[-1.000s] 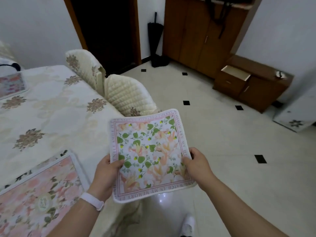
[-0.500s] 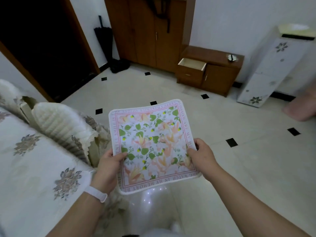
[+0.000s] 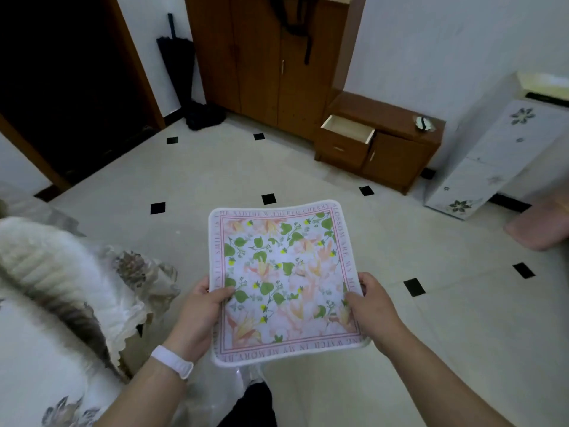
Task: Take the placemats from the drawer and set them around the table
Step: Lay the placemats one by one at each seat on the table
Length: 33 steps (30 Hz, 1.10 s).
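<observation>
A square floral placemat [image 3: 284, 280] sits in the lower centre of the frame, held flat and face up over the tiled floor [image 3: 215, 174]. The left hand [image 3: 197, 315] is closed on its left edge, thumb on top and fingers beneath, and the right hand [image 3: 369, 309] is closed on the right edge the same way; a grip on both sides likely keeps the limp mat from sagging and leaves it ready to lay down flat. A white wristband [image 3: 172, 362] circles the left wrist. At the lower left edge lies the bench [image 3: 40, 359] under a pale flowered cloth, with a quilted chair back [image 3: 46, 272] pushed against it, blurred so its exact outline is hard to read. In the upper right, the open drawer [image 3: 348, 131] of a low wooden cabinet [image 3: 397, 149] looks empty from here, which suggests this may be the last mat. The mat hangs just beside the bench, not yet over it, so a free place still has to be reached
</observation>
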Available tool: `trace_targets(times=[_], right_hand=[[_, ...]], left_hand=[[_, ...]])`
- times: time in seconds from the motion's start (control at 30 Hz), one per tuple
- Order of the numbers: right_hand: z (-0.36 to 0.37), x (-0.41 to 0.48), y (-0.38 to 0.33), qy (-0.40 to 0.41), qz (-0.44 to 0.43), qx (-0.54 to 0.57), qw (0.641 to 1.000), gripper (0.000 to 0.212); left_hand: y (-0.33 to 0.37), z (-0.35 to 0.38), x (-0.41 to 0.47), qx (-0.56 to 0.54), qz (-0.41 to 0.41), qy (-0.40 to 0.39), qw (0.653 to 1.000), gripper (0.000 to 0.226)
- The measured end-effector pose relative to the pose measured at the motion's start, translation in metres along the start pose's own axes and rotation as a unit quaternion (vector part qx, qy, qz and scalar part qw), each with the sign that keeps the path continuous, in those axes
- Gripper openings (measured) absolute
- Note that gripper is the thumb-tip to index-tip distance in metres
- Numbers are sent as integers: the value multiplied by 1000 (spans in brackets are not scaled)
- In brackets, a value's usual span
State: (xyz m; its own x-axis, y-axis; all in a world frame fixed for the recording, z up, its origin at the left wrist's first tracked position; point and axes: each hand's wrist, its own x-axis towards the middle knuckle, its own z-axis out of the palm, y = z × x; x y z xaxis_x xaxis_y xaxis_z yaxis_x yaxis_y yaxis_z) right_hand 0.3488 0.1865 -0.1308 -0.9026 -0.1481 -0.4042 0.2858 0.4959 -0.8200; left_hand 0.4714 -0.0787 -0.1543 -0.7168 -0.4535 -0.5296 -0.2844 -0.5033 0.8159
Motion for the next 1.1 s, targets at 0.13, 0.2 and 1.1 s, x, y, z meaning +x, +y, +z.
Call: trace_targets(times=[0.13,0.2,1.1], right_hand=[[28,58,-54,13,-13,-15,1000,27],[41,82,-85,12,-20,-17,1000,28],[264,366,-323,-218,-141,-1,966,21]], left_hand=[[46,-6,76,-6,13,-3,1000,24],[71,-9,104,-2,25,-1,1000,24],[251,-118,297,-105,97,253,957,21]])
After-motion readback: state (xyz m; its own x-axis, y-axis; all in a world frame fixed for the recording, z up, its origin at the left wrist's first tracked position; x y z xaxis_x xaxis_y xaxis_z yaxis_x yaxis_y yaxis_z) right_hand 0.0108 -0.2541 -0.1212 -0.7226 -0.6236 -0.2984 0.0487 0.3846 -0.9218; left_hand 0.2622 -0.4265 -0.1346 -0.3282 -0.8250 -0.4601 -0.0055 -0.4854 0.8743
